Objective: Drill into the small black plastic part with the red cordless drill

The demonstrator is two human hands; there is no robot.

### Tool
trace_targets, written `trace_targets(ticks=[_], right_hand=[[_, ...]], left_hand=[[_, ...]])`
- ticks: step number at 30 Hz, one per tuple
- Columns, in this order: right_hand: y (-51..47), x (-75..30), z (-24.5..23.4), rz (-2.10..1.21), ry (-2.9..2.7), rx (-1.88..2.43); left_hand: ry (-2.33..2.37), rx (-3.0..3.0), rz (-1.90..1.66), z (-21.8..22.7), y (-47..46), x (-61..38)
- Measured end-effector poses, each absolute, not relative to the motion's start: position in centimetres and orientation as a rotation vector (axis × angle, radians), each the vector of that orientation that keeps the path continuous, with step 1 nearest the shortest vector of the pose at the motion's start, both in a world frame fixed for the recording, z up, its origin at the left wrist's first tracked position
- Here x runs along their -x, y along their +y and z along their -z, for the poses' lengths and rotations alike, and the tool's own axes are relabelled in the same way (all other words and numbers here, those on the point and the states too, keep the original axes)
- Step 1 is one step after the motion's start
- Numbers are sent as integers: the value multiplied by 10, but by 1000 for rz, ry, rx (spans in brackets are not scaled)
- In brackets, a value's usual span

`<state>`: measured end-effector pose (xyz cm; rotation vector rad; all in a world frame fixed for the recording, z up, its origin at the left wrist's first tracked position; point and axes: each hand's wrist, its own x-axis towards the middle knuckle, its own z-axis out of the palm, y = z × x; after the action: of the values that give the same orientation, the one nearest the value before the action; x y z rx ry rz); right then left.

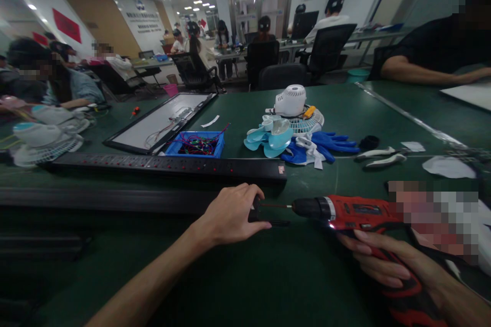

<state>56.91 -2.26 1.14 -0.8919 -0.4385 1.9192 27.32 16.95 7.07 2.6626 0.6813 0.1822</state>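
Observation:
My left hand (232, 214) is closed around the end of a long black bar (146, 202) lying on the green table (180, 276), thumb below and fingers over the top. In my right hand (387, 258) is a red and black cordless drill (356, 212), gripped by its handle and pointing left, its light lit. A long thin bit (278, 206) runs from the chuck to the bar's end; whether it sits in a screw is hidden by my fingers. Just beyond lies a black power strip (169, 166) with a row of sockets.
Behind the strip are a blue tray of wires (220, 145), a framed panel (163, 112), light-blue fan blades (268, 138), a white fan part (291, 101), blue gloves (333, 140) and pliers (383, 158). More black bars (42, 248) lie left. A person's arm (418, 72) rests at far right.

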Motion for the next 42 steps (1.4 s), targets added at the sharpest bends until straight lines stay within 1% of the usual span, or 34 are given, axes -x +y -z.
trace_targets(ticks=[11,22,33,42], right_hand=[[-18,-572,-22,-1979,-493,913],[-24,-567,-21,-1904,-443,936],[-25,-564,-27,-1901,-421,946],[-27,-575,-11,-1930,-397,880]], left_hand=[[677,-2653,-194,-70,170,-272],[680,-2661,-209,-71,169,-273],[687,-2651,-189,-73,169,-273],[680,-2653,-210,-70,170,-272]])
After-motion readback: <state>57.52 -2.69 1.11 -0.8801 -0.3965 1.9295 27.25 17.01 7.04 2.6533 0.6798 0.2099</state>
